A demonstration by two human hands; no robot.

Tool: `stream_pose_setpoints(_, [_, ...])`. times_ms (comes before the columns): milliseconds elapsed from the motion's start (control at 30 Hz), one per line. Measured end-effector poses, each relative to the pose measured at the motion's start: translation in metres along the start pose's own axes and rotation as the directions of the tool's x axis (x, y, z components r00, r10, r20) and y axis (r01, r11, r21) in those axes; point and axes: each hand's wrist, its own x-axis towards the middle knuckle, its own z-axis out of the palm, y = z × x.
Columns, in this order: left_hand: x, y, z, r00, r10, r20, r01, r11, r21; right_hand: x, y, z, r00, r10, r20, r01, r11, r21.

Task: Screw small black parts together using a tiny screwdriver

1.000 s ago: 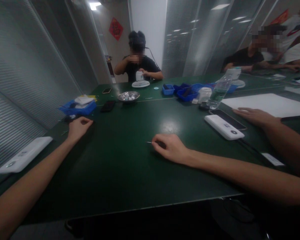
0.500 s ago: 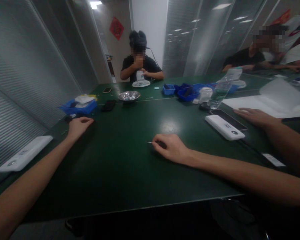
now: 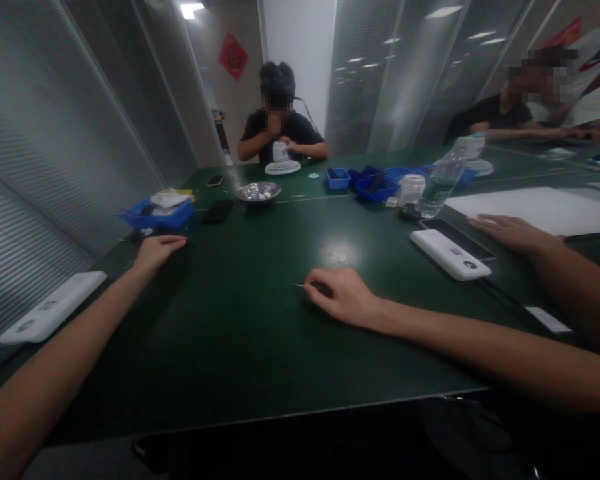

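Observation:
My right hand (image 3: 344, 297) rests on the green table (image 3: 240, 333), near its middle. Its fingers are pinched on a thin pin (image 3: 299, 285) whose tip sticks out to the left. My left hand (image 3: 154, 253) lies far out to the left. Its fingers are pressed together and point at a small dark object (image 3: 141, 235) in front of a blue tray (image 3: 156, 215). What the left fingers hold, if anything, is too small to see.
White power banks lie at the left edge (image 3: 50, 307) and at the right (image 3: 450, 254), beside a phone (image 3: 457, 238) and another person's hand (image 3: 510, 232). Farther back stand a metal bowl (image 3: 258, 193), blue bins (image 3: 375, 185), a water bottle (image 3: 443, 180) and a seated person (image 3: 279, 127).
My left hand has slid a little forward toward the blue tray and flattened. The white sheet at the far right lifted and lies flat again. My right hand has not moved.

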Motion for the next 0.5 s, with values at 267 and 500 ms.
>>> stream_pose_setpoints(267, [-0.019,0.048,0.003,0.982,-0.081,0.172,0.117,0.97,-0.213,0.0,0.0,-0.001,0.999,0.01,0.048,-0.009,1.0,-0.017])
stream_pose_setpoints(500, [-0.114,0.169,0.054,0.65,0.565,0.508,-0.328,0.812,-0.482,0.0,-0.002,0.002,0.993,-0.061,0.101,0.071,0.993,-0.097])
